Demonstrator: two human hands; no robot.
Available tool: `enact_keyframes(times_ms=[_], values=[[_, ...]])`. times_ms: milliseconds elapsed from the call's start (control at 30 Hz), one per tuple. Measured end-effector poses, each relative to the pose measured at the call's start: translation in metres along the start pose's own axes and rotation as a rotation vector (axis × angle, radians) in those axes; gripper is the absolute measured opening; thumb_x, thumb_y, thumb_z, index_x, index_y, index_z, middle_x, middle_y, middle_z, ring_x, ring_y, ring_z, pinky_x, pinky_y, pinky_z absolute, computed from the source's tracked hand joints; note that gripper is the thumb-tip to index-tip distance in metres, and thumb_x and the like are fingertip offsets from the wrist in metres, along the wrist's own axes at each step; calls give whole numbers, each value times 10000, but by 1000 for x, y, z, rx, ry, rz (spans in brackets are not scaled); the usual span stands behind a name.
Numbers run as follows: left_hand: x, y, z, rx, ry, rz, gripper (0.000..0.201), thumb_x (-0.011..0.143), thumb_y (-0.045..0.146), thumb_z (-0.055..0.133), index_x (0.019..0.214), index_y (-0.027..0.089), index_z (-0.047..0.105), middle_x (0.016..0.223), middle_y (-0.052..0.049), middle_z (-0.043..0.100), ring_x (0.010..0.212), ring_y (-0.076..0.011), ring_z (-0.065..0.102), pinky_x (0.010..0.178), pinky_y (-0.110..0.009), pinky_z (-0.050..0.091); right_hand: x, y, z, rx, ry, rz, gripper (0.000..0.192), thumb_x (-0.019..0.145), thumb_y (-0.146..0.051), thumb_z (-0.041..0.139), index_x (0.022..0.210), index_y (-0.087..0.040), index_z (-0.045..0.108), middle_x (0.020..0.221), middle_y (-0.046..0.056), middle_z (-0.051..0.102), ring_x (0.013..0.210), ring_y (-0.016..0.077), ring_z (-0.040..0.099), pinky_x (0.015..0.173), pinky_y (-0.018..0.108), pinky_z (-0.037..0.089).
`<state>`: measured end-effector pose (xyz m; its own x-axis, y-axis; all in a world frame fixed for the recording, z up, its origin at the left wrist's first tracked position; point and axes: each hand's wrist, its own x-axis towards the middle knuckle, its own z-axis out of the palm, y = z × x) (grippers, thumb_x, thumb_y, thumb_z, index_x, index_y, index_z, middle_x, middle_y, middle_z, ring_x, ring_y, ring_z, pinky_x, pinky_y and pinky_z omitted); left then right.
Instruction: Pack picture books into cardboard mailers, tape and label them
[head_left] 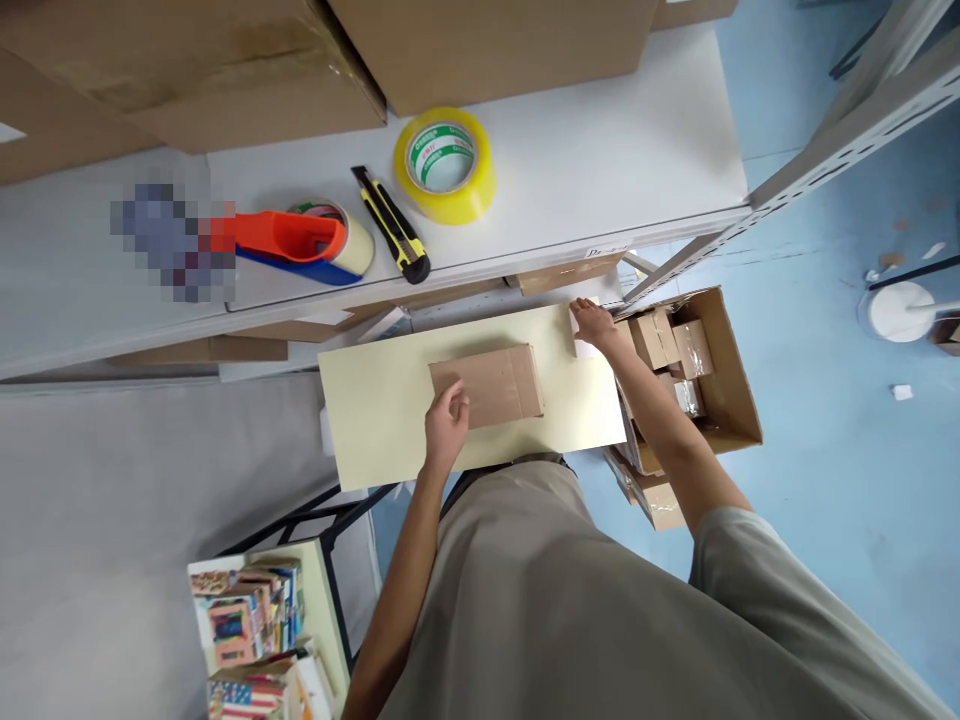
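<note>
A flat brown cardboard box (499,385) lies on a pale yellow board (379,420) in front of my body. My left hand (448,425) is over the box's left end, its fingers curled toward the thumb in a loose pinch. Whether anything is between those fingertips is too small to tell. At the board's far right corner, my right hand (592,322) rests its outstretched fingers on a small white pad, perhaps paper or labels (582,347). The hand partly covers this pad.
On the grey shelf (600,150) ahead lie yellow tape (446,165), a utility knife (391,225) and a red-and-blue tape dispenser (300,245). Large cartons (487,50) stand behind. An open carton of small boxes (720,400) is right; books (255,620) are lower left.
</note>
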<state>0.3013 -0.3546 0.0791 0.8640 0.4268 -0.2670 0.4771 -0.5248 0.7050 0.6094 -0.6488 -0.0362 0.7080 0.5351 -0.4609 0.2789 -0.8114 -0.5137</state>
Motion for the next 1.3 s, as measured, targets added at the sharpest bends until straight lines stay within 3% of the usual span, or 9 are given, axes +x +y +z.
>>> enact_keyframes(times_ms=[200, 300, 400, 600, 700, 767, 833, 1033, 1300], values=[[-8, 16, 6, -9, -25, 9, 385, 1066, 309, 585, 1413, 227, 731, 1467, -147, 780, 1344, -324, 768, 1224, -520, 601, -23, 8, 7, -68, 19, -80, 963, 982, -304, 775, 1812, -99, 331, 1918, 229, 220, 1796, 445, 185, 1455, 686, 196], [-5, 24, 8, -5, -32, 12, 391, 1072, 315, 578, 1425, 236, 727, 1481, -136, 774, 1354, -313, 763, 1231, -508, 600, -47, 13, 12, -89, -65, -103, 1007, 951, -314, 837, 1810, -110, 352, 1923, 225, 186, 1803, 432, 171, 1461, 668, 190], [-2, 33, 12, -18, -53, 31, 391, 1083, 322, 570, 1433, 232, 722, 1496, -134, 766, 1356, -303, 760, 1227, -489, 605, -67, 15, 13, -122, -96, -94, 896, 965, -223, 808, 1773, -113, 436, 1922, 219, 172, 1804, 410, 182, 1457, 653, 213], [1, 47, 24, -43, -107, 83, 387, 1096, 328, 564, 1438, 224, 711, 1504, -143, 759, 1328, -288, 770, 1211, -475, 612, -83, -1, -4, -307, -140, -110, 586, 1030, -140, 664, 1616, -141, 648, 1884, 198, 330, 1734, 373, 383, 1385, 586, 382], [2, 61, 34, -2, -140, 111, 380, 1110, 302, 553, 1451, 235, 705, 1505, -132, 756, 1343, -290, 760, 1211, -482, 610, -85, -14, -23, -437, -169, -159, 395, 1090, -151, 562, 1422, -126, 775, 1719, 224, 596, 1527, 352, 632, 1273, 509, 487], [8, 77, 47, 49, -191, 176, 382, 1116, 271, 544, 1458, 231, 709, 1499, -132, 756, 1387, -301, 733, 1232, -482, 592, -83, -23, -42, -484, -147, -164, 398, 1118, -133, 476, 1349, -77, 796, 1506, 254, 752, 1362, 339, 729, 1198, 470, 514], [20, 99, 67, 110, -272, 273, 398, 1121, 237, 528, 1476, 225, 709, 1519, -129, 743, 1435, -303, 700, 1261, -466, 567, -77, -31, -64, -514, -59, -173, 437, 1130, -118, 415, 1333, -33, 792, 1371, 273, 801, 1273, 342, 753, 1144, 461, 518], [75, 159, 133, 348, -516, 457, 501, 1092, 127, 507, 1573, 145, 646, 1671, -164, 633, 1523, -299, 628, 1327, -430, 481, -50, -54, -120, -563, 142, -176, 436, 1095, -67, 408, 1286, -9, 796, 1319, 276, 805, 1198, 349, 738, 1038, 438, 490], [115, 187, 166, 621, -708, 336, 594, 1056, 88, 516, 1649, 79, 552, 1883, -224, 311, 1628, -355, 503, 1318, -467, 466, -44, -65, -132, -572, 142, -158, 436, 1094, -58, 398, 1318, -11, 770, 1321, 258, 807, 1143, 331, 753, 935, 394, 475]])
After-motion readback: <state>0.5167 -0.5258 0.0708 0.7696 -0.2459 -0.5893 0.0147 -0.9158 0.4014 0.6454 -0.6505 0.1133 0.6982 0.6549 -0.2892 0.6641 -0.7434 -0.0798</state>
